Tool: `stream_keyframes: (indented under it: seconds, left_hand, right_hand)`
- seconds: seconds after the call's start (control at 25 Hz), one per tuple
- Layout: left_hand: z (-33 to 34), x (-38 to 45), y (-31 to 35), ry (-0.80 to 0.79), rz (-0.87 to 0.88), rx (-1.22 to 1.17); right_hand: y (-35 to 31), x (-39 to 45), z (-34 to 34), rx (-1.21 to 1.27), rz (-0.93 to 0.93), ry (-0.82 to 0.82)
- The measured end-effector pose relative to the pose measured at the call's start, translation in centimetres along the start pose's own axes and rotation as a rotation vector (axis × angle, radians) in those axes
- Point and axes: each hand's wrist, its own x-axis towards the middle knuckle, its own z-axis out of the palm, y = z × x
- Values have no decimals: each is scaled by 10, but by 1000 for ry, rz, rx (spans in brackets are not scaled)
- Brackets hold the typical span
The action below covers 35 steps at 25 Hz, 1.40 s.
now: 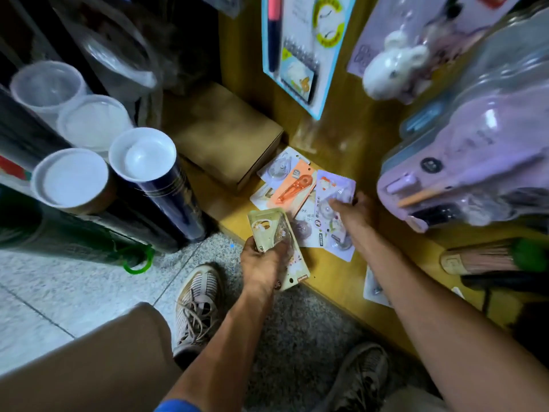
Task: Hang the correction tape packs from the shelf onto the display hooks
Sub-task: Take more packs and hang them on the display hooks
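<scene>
Your left hand grips cream pack; your right hand pinches lilac pack above loose packs on yellow shelf.

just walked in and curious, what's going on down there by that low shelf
A person is gathering correction tape packs off a low wooden shelf. The left hand holds a cream pack, with more seemingly stacked beneath it. The right hand grips a lilac pack at the loose pile, where an orange pack lies. None of these packs is on a hook yet.
</scene>
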Motion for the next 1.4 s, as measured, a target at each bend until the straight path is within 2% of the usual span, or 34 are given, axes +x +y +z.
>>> stream_keyframes:
  seconds: [0.16,0.36,0.48,0.56,0.68,0.84,1.0,1.12,1.2,1.4]
  left_hand:
    - [-12,-49,29,-22,78,33]
    - [-55,-123,59,50,175,66]
    - [-67,-168,69,-41,222,-25]
    - [-68,-201,75,-147,228,-90]
    - [-64,-245,86,-288,220,-119]
    - [-43,-290,111,-314,289,-105]
    - [-4,-340,131,-494,385,-53]
    - [21,-373,143,-536,521,0]
    - [34,-387,150,-534,600,37]
    - [55,-404,167,-591,559,53]
  right_hand:
    - [-11,-86,-52,511,271,-139]
    - [-11,-210,-106,920,256,-222]
    - [-15,-269,-125,1139,313,-354]
    - [-16,-299,-136,1198,296,-403]
    - [-16,-329,-158,1186,193,-382]
    - [-27,-353,-190,1183,45,-314]
    - [-48,-372,-229,1191,-70,-226]
    - [-60,-385,-267,1029,-178,-126]
    - [-65,-391,-292,882,-239,-118]
    - [-75,-385,-336,680,-344,-144]
